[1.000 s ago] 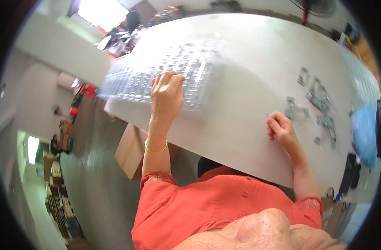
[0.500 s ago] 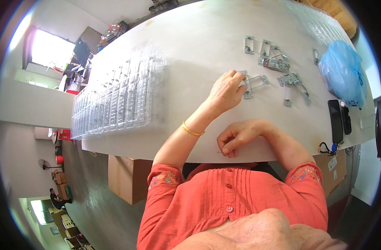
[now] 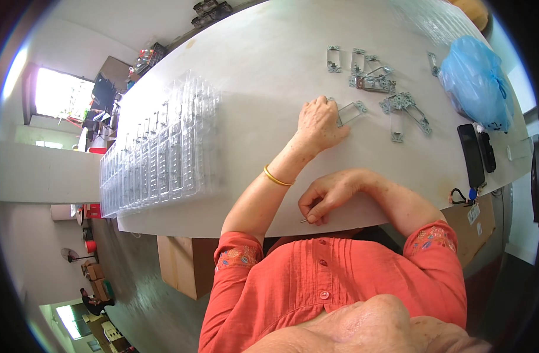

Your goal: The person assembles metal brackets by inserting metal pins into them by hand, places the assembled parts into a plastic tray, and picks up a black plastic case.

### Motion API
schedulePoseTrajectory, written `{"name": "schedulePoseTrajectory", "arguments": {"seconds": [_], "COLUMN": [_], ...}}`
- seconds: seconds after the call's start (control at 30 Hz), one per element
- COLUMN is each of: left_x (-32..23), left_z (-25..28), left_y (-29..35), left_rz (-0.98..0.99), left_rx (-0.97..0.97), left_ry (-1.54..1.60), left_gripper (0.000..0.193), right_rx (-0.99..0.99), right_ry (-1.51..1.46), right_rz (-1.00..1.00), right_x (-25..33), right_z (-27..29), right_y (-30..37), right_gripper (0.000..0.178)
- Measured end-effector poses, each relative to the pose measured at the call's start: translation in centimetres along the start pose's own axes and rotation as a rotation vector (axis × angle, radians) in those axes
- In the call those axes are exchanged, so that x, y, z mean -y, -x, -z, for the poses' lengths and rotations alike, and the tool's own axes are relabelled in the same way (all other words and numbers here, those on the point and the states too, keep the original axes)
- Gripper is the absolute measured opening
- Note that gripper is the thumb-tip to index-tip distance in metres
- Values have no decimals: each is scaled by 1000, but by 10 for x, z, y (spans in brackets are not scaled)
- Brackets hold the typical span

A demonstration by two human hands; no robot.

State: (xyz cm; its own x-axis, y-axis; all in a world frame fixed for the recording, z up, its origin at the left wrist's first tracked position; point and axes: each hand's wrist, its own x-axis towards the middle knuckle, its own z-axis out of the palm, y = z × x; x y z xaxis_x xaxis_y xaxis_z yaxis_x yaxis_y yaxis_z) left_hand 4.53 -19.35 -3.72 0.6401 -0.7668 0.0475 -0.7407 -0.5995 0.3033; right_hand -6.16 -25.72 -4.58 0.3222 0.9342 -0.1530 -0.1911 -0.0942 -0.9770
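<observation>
My left hand (image 3: 320, 125), with a yellow bangle at its wrist, is closed over the left end of a thin metal bracket frame (image 3: 353, 110) on the table. Its curled fingers hide that end; the bracket's right part shows beyond them. Nearer to me, my right hand (image 3: 330, 195) rests by the table's front edge. A short, thin metal pin (image 3: 304, 220) pokes out from its pinched fingertips. Right of my left hand lie a joined pair of metal brackets (image 3: 402, 103) and, farther off, a denser metal bracket assembly (image 3: 372, 83).
Stacked clear plastic trays (image 3: 163, 156) holding metal parts cover the table's left side. Slim brackets (image 3: 333, 59) lie farther back. At the right are a blue plastic bag (image 3: 476, 82), a black phone (image 3: 470, 154) and keys (image 3: 473, 194). A cardboard box (image 3: 184, 265) stands below the front edge.
The whole view has shifted slightly. My left hand has turned and slid a little rightward over the bracket, covering more of its left end. My right hand keeps its pinch on the pin.
</observation>
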Motion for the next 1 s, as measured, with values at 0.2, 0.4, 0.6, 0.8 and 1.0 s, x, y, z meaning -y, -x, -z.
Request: {"name": "schedulePoseTrajectory", "arguments": {"seconds": [0.2, 0.4, 0.6, 0.8, 1.0], "left_x": [-5, -12, -8, 4, 22], "left_z": [-13, -8, 21, 23, 28], "left_y": [-2, 0, 2, 9, 27], "left_rz": [-29, 34, 302, 195, 226], "left_rx": [-85, -241, -137, -62, -63], "left_ry": [-18, 190, 911, 1573, 1562], "left_gripper": [37, 34, 36, 34, 32], "right_rx": [-3, -18, -32, -22, 3], "right_ry": [-25, -2, -20, -39, -55], "right_rz": [17, 15, -11, -14, 22], "right_x": [-2, 0, 2, -1, -2], "right_z": [0, -1, -2, -1, 2], "right_y": [-2, -2, 1, -1, -1], "right_gripper": [24, 23, 24, 24, 28]}}
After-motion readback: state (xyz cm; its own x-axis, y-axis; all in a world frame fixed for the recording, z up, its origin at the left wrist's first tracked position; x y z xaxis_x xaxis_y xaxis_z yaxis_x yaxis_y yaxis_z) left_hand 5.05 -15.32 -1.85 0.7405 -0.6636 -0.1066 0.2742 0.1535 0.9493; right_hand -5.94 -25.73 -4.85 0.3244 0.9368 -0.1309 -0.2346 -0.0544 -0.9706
